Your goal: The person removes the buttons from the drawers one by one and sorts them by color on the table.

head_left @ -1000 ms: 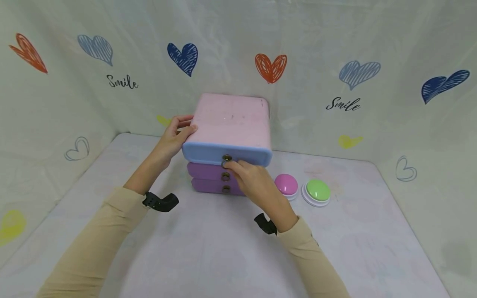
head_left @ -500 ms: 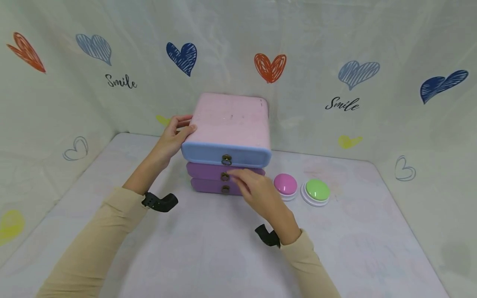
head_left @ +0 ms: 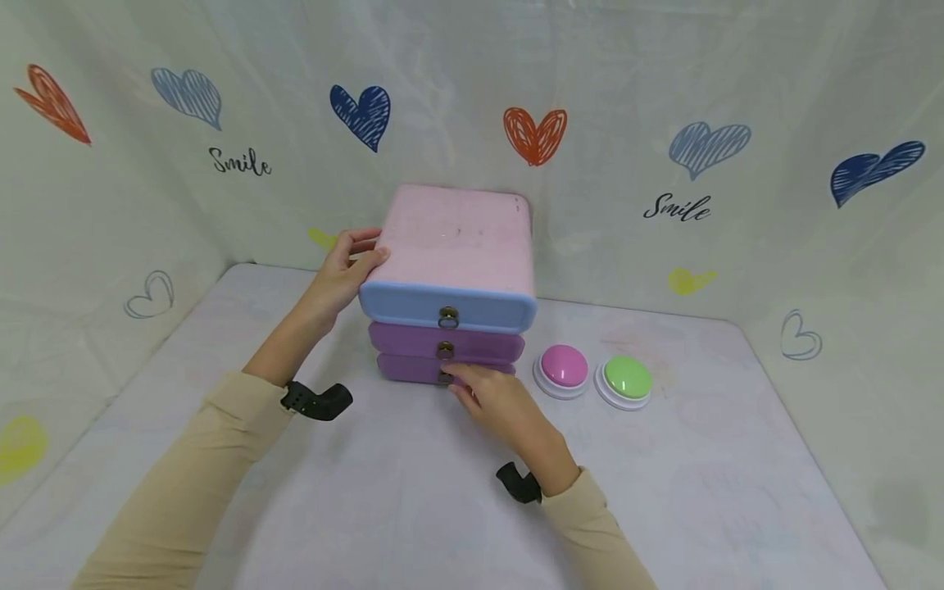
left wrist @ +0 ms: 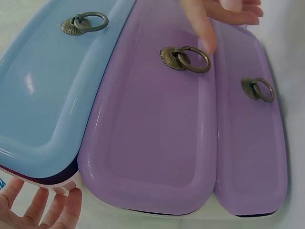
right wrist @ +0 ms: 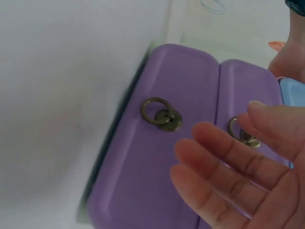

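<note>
A small chest of drawers [head_left: 457, 238] with a pink top stands near the back wall. Its front has a blue top drawer [head_left: 398, 305] and two purple ones, the middle drawer [head_left: 401, 338] and the bottom drawer [head_left: 406, 369]. Each bears a brass ring pull, like the bottom one [right wrist: 170, 122]. My left hand [head_left: 342, 274] rests against the chest's upper left side, fingers extended. My right hand [head_left: 501, 406] is at the bottom drawer's ring pull in the head view. In the right wrist view its fingers are loosely bent, with nothing held between them.
To the right of the chest sit a pink push button [head_left: 564, 365] and a green push button [head_left: 628, 377], both on white bases. A pale cloth [head_left: 398, 508] covers the table. Behind hangs a white curtain [head_left: 457, 49] printed with hearts.
My right hand has let go of the blue drawer's ring pull and moved down past the middle drawer to the bottom drawer's ring. My left hand stays in place.
</note>
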`<state>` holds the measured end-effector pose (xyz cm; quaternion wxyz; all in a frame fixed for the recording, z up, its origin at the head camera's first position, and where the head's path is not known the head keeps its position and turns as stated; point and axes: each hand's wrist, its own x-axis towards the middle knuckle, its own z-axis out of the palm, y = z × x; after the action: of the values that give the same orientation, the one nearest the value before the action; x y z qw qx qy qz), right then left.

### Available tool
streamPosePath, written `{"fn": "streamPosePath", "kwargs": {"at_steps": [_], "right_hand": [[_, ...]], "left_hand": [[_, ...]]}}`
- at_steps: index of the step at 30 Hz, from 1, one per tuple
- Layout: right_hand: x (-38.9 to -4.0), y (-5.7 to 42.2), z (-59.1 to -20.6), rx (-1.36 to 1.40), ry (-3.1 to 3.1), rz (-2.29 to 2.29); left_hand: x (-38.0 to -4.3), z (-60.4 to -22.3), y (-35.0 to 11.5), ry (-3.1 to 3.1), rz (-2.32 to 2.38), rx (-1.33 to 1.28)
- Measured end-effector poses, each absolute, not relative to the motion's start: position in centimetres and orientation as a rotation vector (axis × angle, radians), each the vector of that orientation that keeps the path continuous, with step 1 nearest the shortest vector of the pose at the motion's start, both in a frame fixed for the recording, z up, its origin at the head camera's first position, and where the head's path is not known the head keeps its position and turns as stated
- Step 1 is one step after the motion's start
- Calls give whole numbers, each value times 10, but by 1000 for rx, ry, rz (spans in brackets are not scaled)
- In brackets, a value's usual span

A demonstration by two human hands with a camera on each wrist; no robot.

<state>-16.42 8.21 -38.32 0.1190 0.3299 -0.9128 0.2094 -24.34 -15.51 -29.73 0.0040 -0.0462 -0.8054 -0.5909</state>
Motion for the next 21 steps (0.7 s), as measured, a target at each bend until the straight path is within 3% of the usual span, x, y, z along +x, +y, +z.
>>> {"fn": "streamPosePath", "kwargs": {"at_steps": [21], "right_hand": [[-173, 62, -398, 794, -2547, 637]], "left_hand": [[-242, -297, -155, -2533, -1850, -138]]}}
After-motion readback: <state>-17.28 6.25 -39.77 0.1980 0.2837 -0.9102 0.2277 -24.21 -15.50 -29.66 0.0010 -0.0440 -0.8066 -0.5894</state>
